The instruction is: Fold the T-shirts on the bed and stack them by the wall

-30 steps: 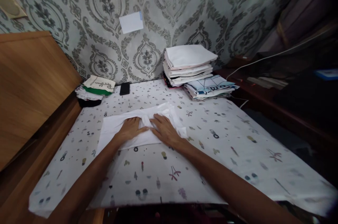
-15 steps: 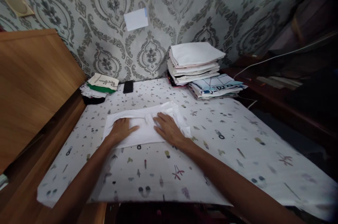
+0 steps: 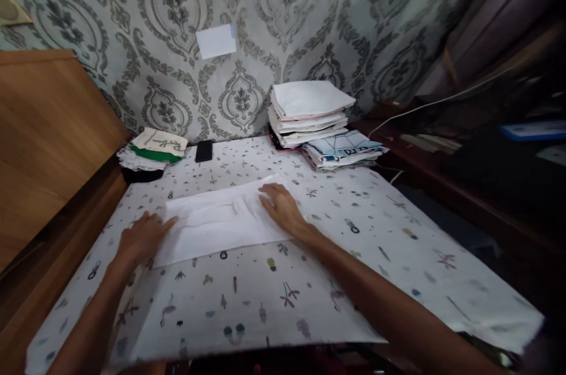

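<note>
A folded white cloth lies on the patterned table cover, its top lightly creased near the middle. My left hand is at the cloth's left end, fingers apart and the thumb reaching to its edge. Across the right end rests my right hand, open, with its fingers stretched over the fabric and the thumb apart. That end of the cloth is partly hidden under the hand.
Behind stand a tall stack of folded white clothes, a lower folded pile and, at left, a small pile beside a black phone. A wooden panel borders the left side; a white cable hangs at right.
My left hand has slid left off the cloth's top to its left end. My right hand stays on the right end. The cloth looks flatter, and the view has shifted slightly.
</note>
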Demonstrator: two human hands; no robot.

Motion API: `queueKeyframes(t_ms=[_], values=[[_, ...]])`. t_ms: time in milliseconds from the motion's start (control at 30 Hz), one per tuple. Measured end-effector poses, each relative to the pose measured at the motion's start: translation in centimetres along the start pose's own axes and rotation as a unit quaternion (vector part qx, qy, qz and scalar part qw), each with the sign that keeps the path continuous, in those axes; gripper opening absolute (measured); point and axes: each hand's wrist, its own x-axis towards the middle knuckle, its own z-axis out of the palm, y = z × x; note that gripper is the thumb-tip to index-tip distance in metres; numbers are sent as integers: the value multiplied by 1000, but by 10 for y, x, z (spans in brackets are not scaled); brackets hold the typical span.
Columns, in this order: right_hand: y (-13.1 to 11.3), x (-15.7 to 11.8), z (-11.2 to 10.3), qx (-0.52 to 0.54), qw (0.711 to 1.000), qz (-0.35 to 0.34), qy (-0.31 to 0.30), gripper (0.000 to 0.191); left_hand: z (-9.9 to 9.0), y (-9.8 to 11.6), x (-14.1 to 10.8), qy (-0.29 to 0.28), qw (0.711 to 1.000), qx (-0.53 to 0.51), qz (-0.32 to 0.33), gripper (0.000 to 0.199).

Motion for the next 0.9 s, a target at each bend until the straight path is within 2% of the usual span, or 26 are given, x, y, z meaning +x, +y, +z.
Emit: queueKeyframes(t_ms=[100,200,267,333,400,467,567,767,900], values=[[20,31,-16,-43,989,141,-2,31,-12,12,7,98,994,13,43,65],[37,58,-19,-86,962,259,-25,28,-15,50,27,129,979,-51,150,43],[42,68,-15,-98,953,286,-34,27,-11,81,45,126,964,-94,213,33],[45,71,-9,-104,948,300,-38,27,-6,110,62,128,953,-120,249,28],[46,71,-4,-106,947,302,-36,25,1,131,76,122,947,-130,266,24],[47,71,-2,-104,949,297,-30,23,8,142,87,105,946,-134,277,22],[49,71,-1,-98,954,284,-21,20,18,146,97,101,944,-145,279,22],[55,72,3,-95,956,277,7,20,40,130,109,164,917,-164,324,22],[59,71,7,-95,956,276,18,21,45,123,112,176,905,-181,343,21]])
